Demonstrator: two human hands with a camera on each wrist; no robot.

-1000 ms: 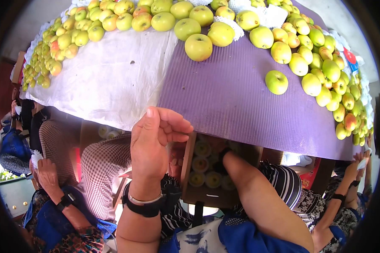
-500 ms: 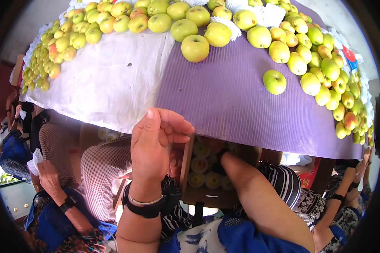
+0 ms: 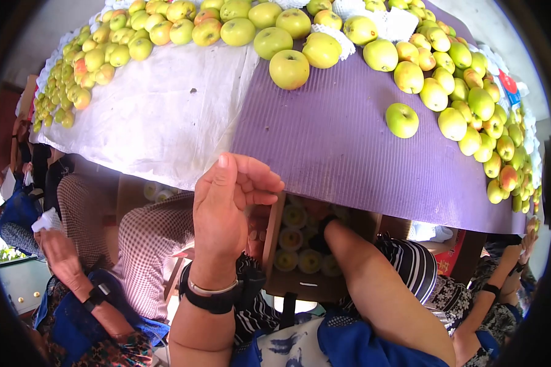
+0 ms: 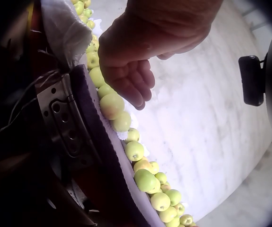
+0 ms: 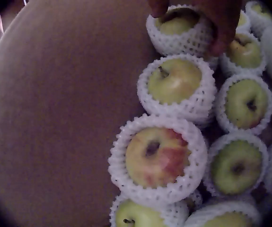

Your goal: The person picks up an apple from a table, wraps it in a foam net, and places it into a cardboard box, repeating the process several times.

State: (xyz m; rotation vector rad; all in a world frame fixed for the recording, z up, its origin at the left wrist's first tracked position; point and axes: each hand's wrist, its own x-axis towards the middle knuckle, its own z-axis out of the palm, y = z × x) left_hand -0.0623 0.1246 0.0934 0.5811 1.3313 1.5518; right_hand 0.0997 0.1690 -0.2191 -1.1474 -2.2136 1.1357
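Note:
My left hand point(image 3: 220, 211) is raised at the table's front edge, its fingers loosely bent with nothing between them. In the left wrist view the same hand point(image 4: 131, 52) hangs with bent fingers above a row of apples point(image 4: 135, 151). My right hand point(image 5: 223, 19) reaches into a cardboard box point(image 3: 273, 229) below the table edge. There its thumb and fingers grip the sides of an apple in a white foam net point(image 5: 183, 40). More netted apples point(image 5: 157, 156) stand in rows against the box wall point(image 5: 55, 123). Shadow hides most of this hand in the head view.
Loose green-yellow apples point(image 3: 434, 95) line the far and right sides of the table, which has a purple ribbed cover point(image 3: 330, 128) and a white sheet point(image 3: 159, 110). A single apple point(image 3: 402, 120) lies apart. Beside me another person's hand point(image 3: 61, 251) holds a white foam net point(image 3: 48, 221).
My left hand stays nearly where it was, and my right arm remains in the box. The hand of the person on the left has shifted, along with its foam net.

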